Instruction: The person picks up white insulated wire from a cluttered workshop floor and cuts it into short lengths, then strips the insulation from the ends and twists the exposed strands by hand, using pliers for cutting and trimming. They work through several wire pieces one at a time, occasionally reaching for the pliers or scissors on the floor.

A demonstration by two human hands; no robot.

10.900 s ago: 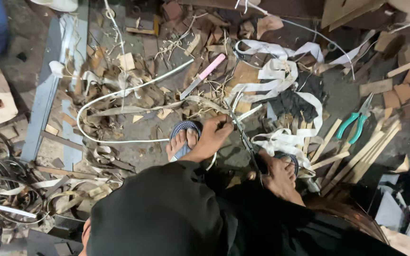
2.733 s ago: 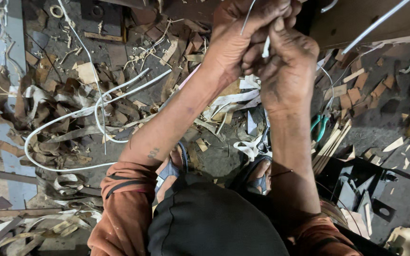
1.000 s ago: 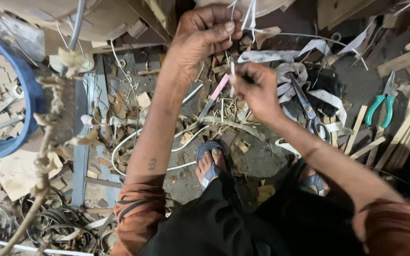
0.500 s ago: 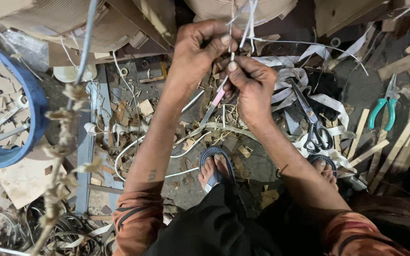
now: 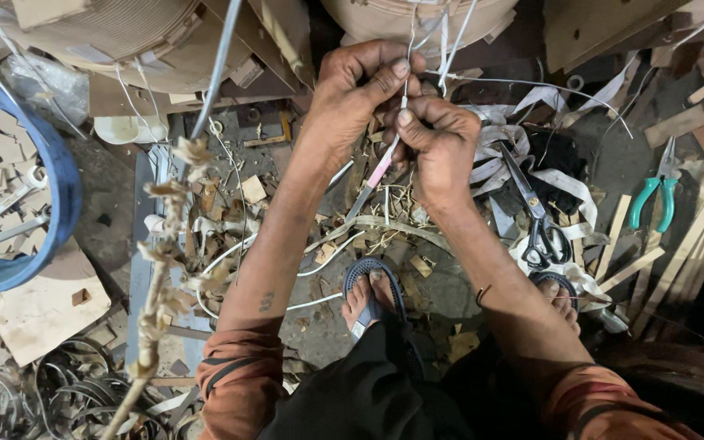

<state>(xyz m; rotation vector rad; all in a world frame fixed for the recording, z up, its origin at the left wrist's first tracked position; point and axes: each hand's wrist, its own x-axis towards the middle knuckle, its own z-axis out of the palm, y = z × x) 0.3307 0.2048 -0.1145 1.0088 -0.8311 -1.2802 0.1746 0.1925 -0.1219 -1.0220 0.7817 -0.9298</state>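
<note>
Both hands pinching thin white strips above a littered floor.

Head view: the left hand (image 5: 356,85) and right hand (image 5: 437,143) touch, each clenched on the white strips (image 5: 443,41) held up near the top; black scissors (image 5: 535,220) and green-handled pliers (image 5: 653,195) lie on the floor (image 5: 107,236) to the right.

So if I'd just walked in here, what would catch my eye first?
Probably the two hands raised together at top centre, the left hand and right hand pinching thin white strips between fingertips. Next, the bright blue tub of cardboard pieces at the left edge. Then, amid the scrap-strewn floor on the right, black scissors and green-handled pliers.
</note>
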